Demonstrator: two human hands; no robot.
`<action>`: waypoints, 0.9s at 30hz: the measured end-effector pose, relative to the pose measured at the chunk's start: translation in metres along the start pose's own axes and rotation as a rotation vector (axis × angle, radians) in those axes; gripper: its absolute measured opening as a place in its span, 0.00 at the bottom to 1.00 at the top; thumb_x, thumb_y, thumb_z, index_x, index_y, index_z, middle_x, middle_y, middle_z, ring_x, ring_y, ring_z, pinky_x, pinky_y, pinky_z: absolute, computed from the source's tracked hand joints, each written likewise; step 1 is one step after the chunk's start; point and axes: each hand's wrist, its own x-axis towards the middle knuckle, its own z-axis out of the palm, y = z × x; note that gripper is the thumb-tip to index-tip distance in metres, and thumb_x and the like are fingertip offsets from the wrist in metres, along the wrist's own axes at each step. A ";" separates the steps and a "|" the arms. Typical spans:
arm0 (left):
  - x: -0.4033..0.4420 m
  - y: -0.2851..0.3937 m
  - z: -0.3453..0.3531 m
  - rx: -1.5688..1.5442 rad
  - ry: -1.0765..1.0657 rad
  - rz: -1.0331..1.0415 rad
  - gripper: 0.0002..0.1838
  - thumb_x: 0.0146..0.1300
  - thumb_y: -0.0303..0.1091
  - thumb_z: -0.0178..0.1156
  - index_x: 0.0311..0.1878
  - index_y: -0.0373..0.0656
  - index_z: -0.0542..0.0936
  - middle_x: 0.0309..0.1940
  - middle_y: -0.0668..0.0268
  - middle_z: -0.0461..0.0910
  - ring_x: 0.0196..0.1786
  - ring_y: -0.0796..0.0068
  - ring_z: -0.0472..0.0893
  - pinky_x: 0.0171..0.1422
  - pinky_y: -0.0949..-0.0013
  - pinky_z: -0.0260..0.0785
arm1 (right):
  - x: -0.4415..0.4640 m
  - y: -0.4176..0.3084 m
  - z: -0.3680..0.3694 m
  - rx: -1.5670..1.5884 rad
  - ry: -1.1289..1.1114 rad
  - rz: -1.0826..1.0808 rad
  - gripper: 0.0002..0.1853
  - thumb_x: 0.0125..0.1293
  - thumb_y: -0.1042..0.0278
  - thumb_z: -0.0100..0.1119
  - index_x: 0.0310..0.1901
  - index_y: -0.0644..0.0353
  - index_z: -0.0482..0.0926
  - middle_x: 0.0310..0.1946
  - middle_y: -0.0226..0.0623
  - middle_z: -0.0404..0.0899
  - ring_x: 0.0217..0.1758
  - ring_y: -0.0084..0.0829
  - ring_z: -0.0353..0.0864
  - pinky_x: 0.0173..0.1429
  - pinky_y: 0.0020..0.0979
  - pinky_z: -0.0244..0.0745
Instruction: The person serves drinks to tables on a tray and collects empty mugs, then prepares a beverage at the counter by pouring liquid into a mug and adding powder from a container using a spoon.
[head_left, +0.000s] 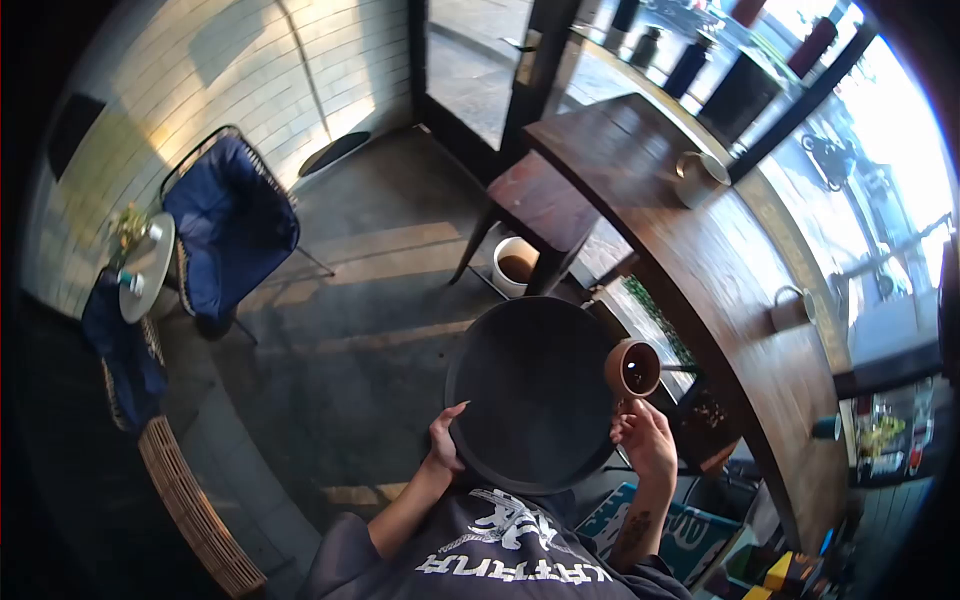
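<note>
A round black tray [530,400] is held level in front of my body, with nothing on its surface. My left hand [446,442] grips the tray's left rim, its thumb lying over the edge. At the tray's right edge, my right hand [646,440] is closed on the handle of a brown cup [634,368]. The cup's mouth faces up toward me, and its inside looks dark with a small bright reflection; I cannot tell whether there is liquid in it.
A long curved wooden counter [690,250] runs along the window at right. It bears a beige mug [702,180], another mug [792,308] and a small teal cup [826,429]. A stool [545,200] and white pot [515,265] stand ahead; a blue-cushioned chair [235,225] is left.
</note>
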 end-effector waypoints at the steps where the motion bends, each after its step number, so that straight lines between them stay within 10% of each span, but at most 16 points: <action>1: 0.002 0.001 -0.010 -0.012 0.009 0.016 0.19 0.60 0.44 0.53 0.48 0.43 0.82 0.45 0.61 0.83 0.49 0.62 0.82 0.57 0.60 0.75 | 0.009 0.003 0.002 -0.007 -0.015 0.015 0.16 0.76 0.60 0.47 0.47 0.67 0.75 0.32 0.37 0.78 0.30 0.27 0.81 0.36 0.25 0.78; 9: 0.013 0.067 -0.067 -0.179 0.550 0.648 0.21 0.64 0.45 0.54 0.54 0.41 0.79 0.50 0.59 0.81 0.53 0.58 0.80 0.60 0.58 0.72 | 0.191 0.058 0.046 -0.106 -0.246 0.263 0.14 0.77 0.61 0.46 0.48 0.65 0.73 0.35 0.36 0.78 0.35 0.29 0.82 0.41 0.28 0.78; 14: 0.027 0.114 -0.132 -0.236 0.470 0.846 0.26 0.67 0.48 0.52 0.61 0.39 0.74 0.58 0.56 0.77 0.59 0.54 0.76 0.65 0.52 0.68 | 0.310 0.115 0.045 -0.158 -0.348 0.370 0.14 0.77 0.61 0.46 0.50 0.65 0.73 0.36 0.36 0.78 0.37 0.28 0.82 0.43 0.30 0.79; 27: 0.122 0.058 -0.248 -0.394 0.702 0.758 0.31 0.69 0.51 0.49 0.66 0.37 0.69 0.63 0.56 0.73 0.62 0.53 0.73 0.69 0.52 0.63 | 0.539 0.357 -0.056 -0.168 0.093 0.326 0.11 0.76 0.61 0.48 0.39 0.58 0.71 0.25 0.28 0.68 0.32 0.27 0.73 0.43 0.32 0.72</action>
